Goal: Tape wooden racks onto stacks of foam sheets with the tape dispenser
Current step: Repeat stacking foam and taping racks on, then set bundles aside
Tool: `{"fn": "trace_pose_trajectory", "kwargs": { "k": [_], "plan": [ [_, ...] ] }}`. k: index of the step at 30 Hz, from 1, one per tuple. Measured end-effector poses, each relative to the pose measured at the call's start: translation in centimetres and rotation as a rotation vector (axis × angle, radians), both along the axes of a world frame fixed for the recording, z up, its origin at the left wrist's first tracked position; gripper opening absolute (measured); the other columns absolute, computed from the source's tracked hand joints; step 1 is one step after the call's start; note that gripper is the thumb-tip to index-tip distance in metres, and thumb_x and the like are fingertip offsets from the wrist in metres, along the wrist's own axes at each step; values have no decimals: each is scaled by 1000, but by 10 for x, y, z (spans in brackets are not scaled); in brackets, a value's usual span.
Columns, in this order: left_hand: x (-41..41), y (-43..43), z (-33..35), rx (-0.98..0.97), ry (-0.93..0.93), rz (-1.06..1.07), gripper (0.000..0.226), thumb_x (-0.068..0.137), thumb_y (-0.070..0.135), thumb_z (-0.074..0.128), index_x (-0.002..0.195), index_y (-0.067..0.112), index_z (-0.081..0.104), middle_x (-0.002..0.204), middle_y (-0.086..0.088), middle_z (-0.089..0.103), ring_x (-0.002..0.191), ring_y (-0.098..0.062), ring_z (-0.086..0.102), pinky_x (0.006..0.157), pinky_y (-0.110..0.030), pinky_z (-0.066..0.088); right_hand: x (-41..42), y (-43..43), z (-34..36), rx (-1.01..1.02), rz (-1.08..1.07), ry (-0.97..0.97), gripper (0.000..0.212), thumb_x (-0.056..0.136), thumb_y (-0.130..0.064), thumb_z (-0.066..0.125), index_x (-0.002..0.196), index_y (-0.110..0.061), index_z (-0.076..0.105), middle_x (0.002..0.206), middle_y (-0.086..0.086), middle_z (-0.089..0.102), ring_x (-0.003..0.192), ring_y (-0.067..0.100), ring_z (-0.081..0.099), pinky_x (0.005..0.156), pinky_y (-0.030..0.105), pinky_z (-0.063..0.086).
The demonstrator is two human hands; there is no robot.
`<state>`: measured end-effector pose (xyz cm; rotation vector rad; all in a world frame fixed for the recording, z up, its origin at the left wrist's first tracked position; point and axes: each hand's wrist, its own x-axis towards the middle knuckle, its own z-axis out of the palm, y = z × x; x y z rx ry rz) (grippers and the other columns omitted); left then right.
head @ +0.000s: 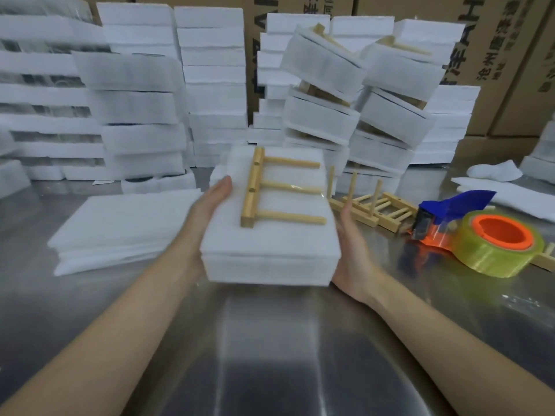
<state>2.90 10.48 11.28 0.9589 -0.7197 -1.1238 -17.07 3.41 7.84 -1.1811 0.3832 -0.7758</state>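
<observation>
A worker's left hand [211, 205], fingers straight along the side, and right hand [350, 253], open-palmed with its fingertips hidden behind the foam, squeezed a stack of foam sheets [270, 253] between them above the middle of the steel table [270, 355]. A wooden rack [253, 190] lay flat on top of the stack, and a glint of clear tape [295, 187] crossed its middle dowel. With only that one strip visible, the rack appeared liable to pivot or slide if the stack were tipped. The soft sheets, held by side pressure alone, looked likely to bow or slip apart if either palm eased. The finished bundles [324, 94] piled toward the far edge leaned noticeably, and adding another on top seemed likely to bring them down onto the loose racks [369, 205] lying just below. The tape dispenser [480, 238], with an orange core and a blue guard, rested toward the table's right edge beside those racks. Flat foam sheets [126, 223] lay toward the left edge. The tabletop was bare, reflective metal. Taller walls of foam blocks [210, 70] lined the back, with printed cardboard cartons [495, 55] behind them.
</observation>
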Motion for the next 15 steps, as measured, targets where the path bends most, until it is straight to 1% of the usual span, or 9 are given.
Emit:
{"fn": "trace_pose_trajectory", "kwargs": {
  "k": [2,4,5,6,9,11,12,14,15],
  "plan": [
    [14,-3,24,-48,-91,135,48,91,38,59,130,9,56,118,-10,68,109,-29,65,91,-45,54,5,-4,-5,-25,15,46,71,87,-67,19,150,-36,26,146,-3,47,124,23,56,93,44,52],
    [28,-15,47,-81,-210,321,50,89,33,66,131,11,52,110,1,71,99,-15,69,79,-28,58,6,-9,-10,14,4,27,73,84,-64,27,151,-38,19,144,-3,47,113,29,62,84,43,55],
    [34,-23,58,-72,-264,394,63,87,32,69,140,8,44,115,2,69,99,-12,68,75,-23,57,6,-10,-11,27,-7,14,73,84,-63,30,150,-36,20,141,-2,49,107,31,65,80,41,56],
    [41,-32,67,-60,-308,433,72,85,32,71,144,5,39,124,-1,65,103,-13,67,78,-22,55,6,-10,-12,27,-14,10,72,84,-61,31,150,-34,22,138,0,52,101,31,66,77,40,56],
    [58,-63,85,-38,-378,480,78,82,36,73,145,7,38,138,-5,54,114,-20,61,98,-33,49,7,-12,-15,0,-17,35,66,87,-55,33,147,-27,32,133,3,58,92,29,67,77,39,57],
    [67,-84,92,-5,-370,485,72,83,37,72,142,9,42,135,-4,56,110,-20,62,96,-35,50,8,-13,-15,4,-14,52,63,87,-52,34,142,-23,40,129,6,61,88,28,66,75,37,57],
    [71,-96,93,16,-360,476,64,83,37,72,136,9,50,129,-4,60,104,-20,65,91,-34,53,8,-13,-15,16,-13,54,62,87,-51,35,140,-21,43,127,8,61,86,28,66,73,36,57],
    [73,-120,92,56,-335,427,39,85,35,70,114,9,62,115,-7,68,89,-20,68,79,-33,57,8,-15,-15,32,-14,55,59,87,-49,36,135,-18,48,126,12,62,85,28,65,73,36,56],
    [74,-132,90,78,-317,399,34,87,33,69,110,9,63,113,-9,68,89,-22,68,79,-34,57,8,-15,-16,35,-12,56,58,87,-48,37,133,-16,50,125,14,62,85,29,65,73,36,56]
  ]
}}
